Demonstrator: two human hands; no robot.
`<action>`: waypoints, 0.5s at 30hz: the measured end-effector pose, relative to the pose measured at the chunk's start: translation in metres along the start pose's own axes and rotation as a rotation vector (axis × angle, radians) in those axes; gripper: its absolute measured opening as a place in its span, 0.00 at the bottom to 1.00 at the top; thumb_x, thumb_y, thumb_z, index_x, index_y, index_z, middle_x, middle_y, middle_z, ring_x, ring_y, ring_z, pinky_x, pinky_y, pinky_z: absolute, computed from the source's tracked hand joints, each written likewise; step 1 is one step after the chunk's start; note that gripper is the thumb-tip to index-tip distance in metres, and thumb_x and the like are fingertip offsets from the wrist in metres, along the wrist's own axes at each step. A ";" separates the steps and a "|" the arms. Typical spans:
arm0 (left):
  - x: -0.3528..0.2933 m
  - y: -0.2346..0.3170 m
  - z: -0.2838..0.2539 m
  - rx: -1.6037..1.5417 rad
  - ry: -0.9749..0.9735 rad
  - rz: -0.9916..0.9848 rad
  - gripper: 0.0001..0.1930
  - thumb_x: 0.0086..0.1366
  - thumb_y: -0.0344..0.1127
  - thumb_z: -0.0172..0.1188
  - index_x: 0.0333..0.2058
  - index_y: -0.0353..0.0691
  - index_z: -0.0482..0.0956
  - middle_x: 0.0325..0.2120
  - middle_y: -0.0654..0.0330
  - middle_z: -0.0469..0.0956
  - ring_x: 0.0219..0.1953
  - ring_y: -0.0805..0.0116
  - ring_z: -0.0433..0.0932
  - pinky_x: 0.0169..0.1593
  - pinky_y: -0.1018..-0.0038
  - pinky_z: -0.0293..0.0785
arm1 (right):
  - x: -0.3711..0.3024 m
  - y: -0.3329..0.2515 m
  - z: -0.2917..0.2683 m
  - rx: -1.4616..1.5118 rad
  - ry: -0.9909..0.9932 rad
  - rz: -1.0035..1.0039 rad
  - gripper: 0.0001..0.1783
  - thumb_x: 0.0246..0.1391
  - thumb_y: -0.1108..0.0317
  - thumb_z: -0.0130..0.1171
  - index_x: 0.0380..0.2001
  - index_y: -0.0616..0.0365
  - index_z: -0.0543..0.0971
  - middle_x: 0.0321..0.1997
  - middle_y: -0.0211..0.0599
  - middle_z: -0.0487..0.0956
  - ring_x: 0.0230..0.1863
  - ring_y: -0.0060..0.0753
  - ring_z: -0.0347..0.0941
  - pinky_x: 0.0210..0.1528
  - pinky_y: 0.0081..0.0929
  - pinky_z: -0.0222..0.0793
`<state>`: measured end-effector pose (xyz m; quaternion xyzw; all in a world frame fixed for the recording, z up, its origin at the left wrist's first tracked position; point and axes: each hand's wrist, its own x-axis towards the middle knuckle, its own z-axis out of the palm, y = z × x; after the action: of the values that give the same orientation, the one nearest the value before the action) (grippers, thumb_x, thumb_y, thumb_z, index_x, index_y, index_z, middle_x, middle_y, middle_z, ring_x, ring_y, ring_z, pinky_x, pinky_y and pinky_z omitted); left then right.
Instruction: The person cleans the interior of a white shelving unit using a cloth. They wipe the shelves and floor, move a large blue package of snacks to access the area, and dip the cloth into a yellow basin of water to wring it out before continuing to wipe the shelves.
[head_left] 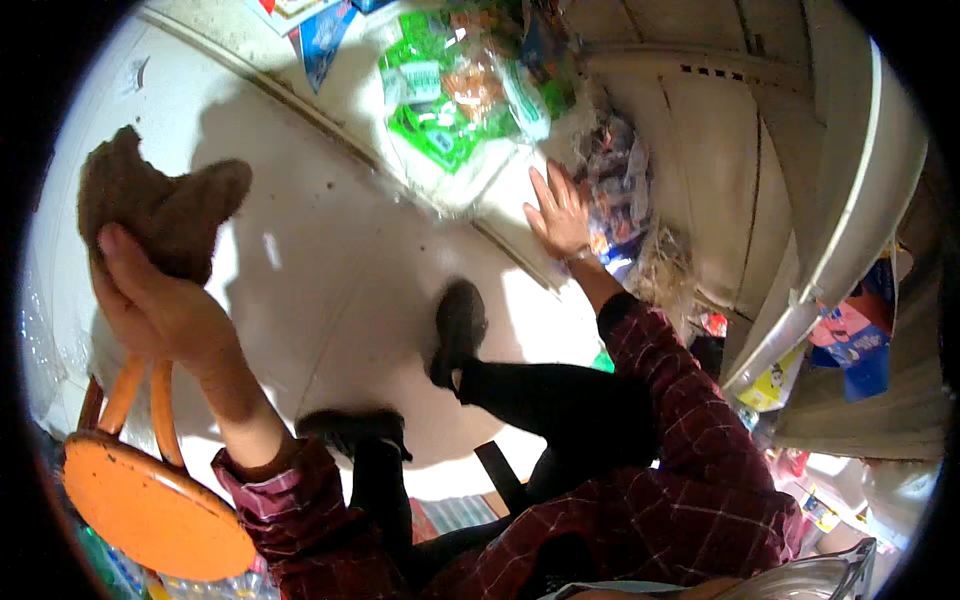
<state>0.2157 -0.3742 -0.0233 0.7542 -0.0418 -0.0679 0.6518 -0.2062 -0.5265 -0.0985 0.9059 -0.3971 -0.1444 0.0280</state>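
Note:
My left hand (165, 310) is raised at the left, its thumb and fingers closed around a crumpled brown cloth (150, 205). The cloth hangs out beyond the fingertips over the pale floor. My right hand (560, 215) has its fingers spread and holds nothing. It is over the edge of a low white shelf (490, 195), just left of a row of dark plastic-wrapped packets (618, 175). Whether the palm presses on the shelf cannot be made out. Beyond the fingertips lies a bright green and clear plastic bag of goods (450, 95).
An orange round-topped stool (155, 505) stands at the lower left. White shelf panels (700, 160) rise on the right, and a curved shelf edge (850, 230) holds colourful packets (860, 340). My black shoes (460, 325) rest on the tiled floor (330, 260).

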 end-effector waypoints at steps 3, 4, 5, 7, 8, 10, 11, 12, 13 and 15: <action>0.034 0.003 0.011 -0.105 0.014 0.143 0.19 0.64 0.44 0.51 0.44 0.34 0.74 0.36 0.52 0.75 0.35 0.60 0.75 0.37 0.66 0.75 | 0.006 0.011 0.006 0.127 0.179 -0.083 0.28 0.56 0.60 0.49 0.60 0.54 0.64 0.61 0.45 0.64 0.62 0.48 0.58 0.62 0.53 0.48; 0.059 -0.009 0.009 -0.153 -0.030 0.340 0.19 0.64 0.44 0.51 0.44 0.33 0.74 0.36 0.51 0.75 0.35 0.60 0.75 0.39 0.66 0.74 | 0.009 0.009 0.004 0.114 0.212 -0.079 0.28 0.56 0.60 0.51 0.59 0.52 0.65 0.60 0.45 0.66 0.61 0.47 0.60 0.62 0.53 0.48; 0.066 -0.011 0.014 -0.164 0.029 0.361 0.19 0.65 0.44 0.51 0.44 0.31 0.73 0.37 0.51 0.75 0.36 0.60 0.74 0.41 0.67 0.73 | 0.012 0.011 0.003 0.126 0.243 -0.083 0.27 0.56 0.61 0.51 0.59 0.53 0.65 0.60 0.45 0.66 0.61 0.47 0.60 0.62 0.52 0.49; 0.070 0.000 0.023 -0.215 0.103 0.369 0.20 0.65 0.43 0.50 0.44 0.29 0.72 0.38 0.50 0.75 0.38 0.61 0.74 0.44 0.68 0.72 | 0.009 0.012 0.002 0.168 0.287 -0.083 0.27 0.55 0.61 0.51 0.59 0.54 0.65 0.59 0.46 0.66 0.59 0.48 0.61 0.61 0.48 0.51; 0.071 0.008 0.024 -0.269 0.135 0.359 0.20 0.66 0.43 0.50 0.44 0.28 0.72 0.39 0.51 0.74 0.39 0.62 0.74 0.46 0.68 0.71 | 0.012 0.013 -0.006 0.134 0.291 -0.104 0.27 0.54 0.60 0.53 0.57 0.55 0.67 0.57 0.48 0.68 0.57 0.49 0.63 0.59 0.44 0.56; 0.066 0.034 0.033 -0.470 0.122 0.269 0.21 0.67 0.43 0.49 0.44 0.27 0.71 0.38 0.52 0.74 0.41 0.66 0.72 0.48 0.70 0.68 | 0.015 0.011 -0.012 0.230 0.324 -0.036 0.25 0.53 0.58 0.55 0.53 0.57 0.70 0.55 0.48 0.71 0.54 0.52 0.66 0.57 0.43 0.58; 0.063 0.040 0.031 -0.490 0.081 0.255 0.21 0.67 0.43 0.49 0.46 0.27 0.69 0.43 0.52 0.71 0.44 0.65 0.70 0.50 0.70 0.67 | 0.014 0.001 -0.012 0.379 0.360 0.050 0.24 0.52 0.57 0.56 0.50 0.57 0.72 0.52 0.49 0.73 0.52 0.53 0.68 0.56 0.43 0.59; 0.059 0.048 0.031 -0.571 0.073 0.217 0.21 0.68 0.44 0.49 0.46 0.28 0.70 0.43 0.52 0.71 0.44 0.65 0.71 0.50 0.70 0.67 | 0.014 -0.001 -0.006 0.391 0.337 0.141 0.23 0.53 0.57 0.55 0.50 0.58 0.73 0.51 0.49 0.73 0.51 0.52 0.68 0.54 0.43 0.61; 0.054 0.052 0.030 -0.569 0.077 0.213 0.21 0.68 0.44 0.48 0.47 0.28 0.70 0.43 0.52 0.71 0.44 0.65 0.71 0.50 0.70 0.67 | 0.014 0.002 -0.010 0.524 0.381 0.199 0.24 0.54 0.55 0.55 0.49 0.59 0.73 0.49 0.48 0.74 0.52 0.47 0.69 0.52 0.41 0.63; 0.048 0.050 0.018 -0.513 0.046 0.224 0.21 0.68 0.44 0.48 0.47 0.29 0.69 0.44 0.53 0.71 0.44 0.65 0.71 0.51 0.70 0.67 | 0.023 -0.029 -0.033 0.879 0.364 0.336 0.28 0.54 0.50 0.55 0.50 0.60 0.71 0.49 0.48 0.74 0.52 0.42 0.69 0.49 0.37 0.66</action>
<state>0.2613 -0.4063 0.0213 0.5567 -0.0918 0.0133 0.8255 -0.1618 -0.5254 -0.0772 0.7662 -0.5493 0.2033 -0.2645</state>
